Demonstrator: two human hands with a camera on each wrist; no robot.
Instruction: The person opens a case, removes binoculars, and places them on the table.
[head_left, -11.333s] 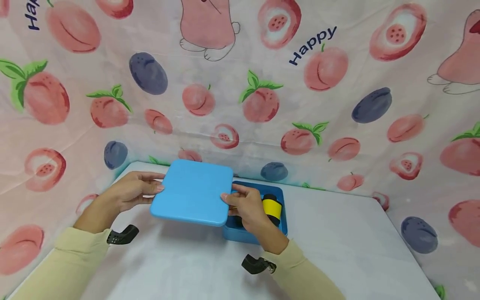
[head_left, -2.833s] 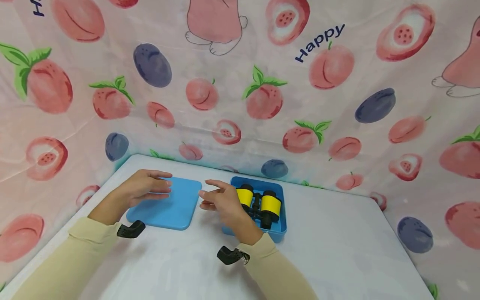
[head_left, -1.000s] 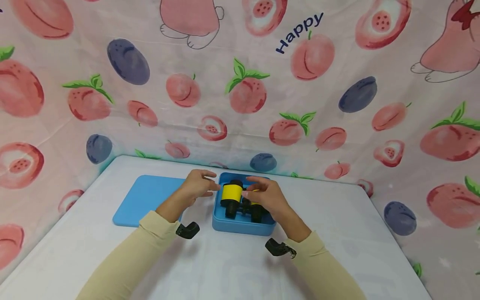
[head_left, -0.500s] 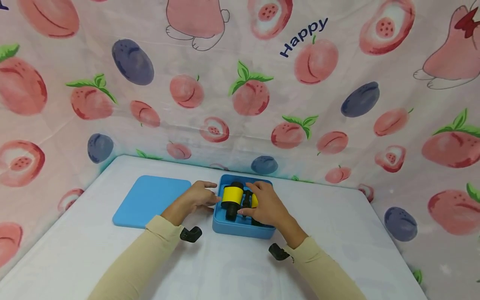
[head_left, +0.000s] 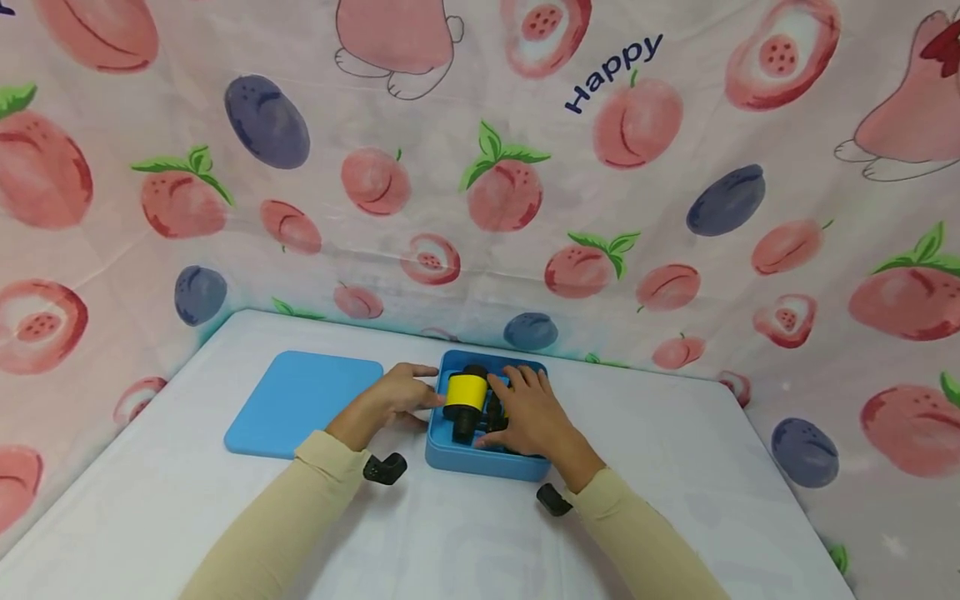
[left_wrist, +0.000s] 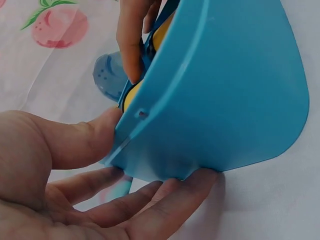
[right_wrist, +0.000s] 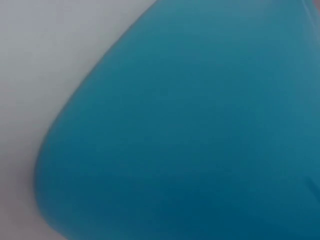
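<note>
An open blue box [head_left: 487, 462] holds black binoculars with yellow barrels [head_left: 467, 392]. My right hand [head_left: 528, 412] spreads over the right barrel, fingers at its far end and thumb toward the near end, hiding most of it. Along the box's left side my left hand [head_left: 393, 396] rests. The left wrist view shows that thumb [left_wrist: 95, 137] at the rim and the other fingers stretched against the outer wall, with a right-hand finger [left_wrist: 131, 47] reaching down inside beside yellow. A close blue box wall [right_wrist: 175, 125] fills most of the right wrist view; no hand shows there.
The flat blue lid [head_left: 300, 400] lies on the white table [head_left: 465, 542], left of the box and partly behind the left forearm. A fruit-printed cloth [head_left: 465, 167] hangs behind and at both sides. Black wrist devices [head_left: 386, 468] stick out from both cuffs.
The lid was carried off the box earlier and laid on the left. Both hands have since come to the box; the right has lowered onto the binoculars, the left onto the box's side.
</note>
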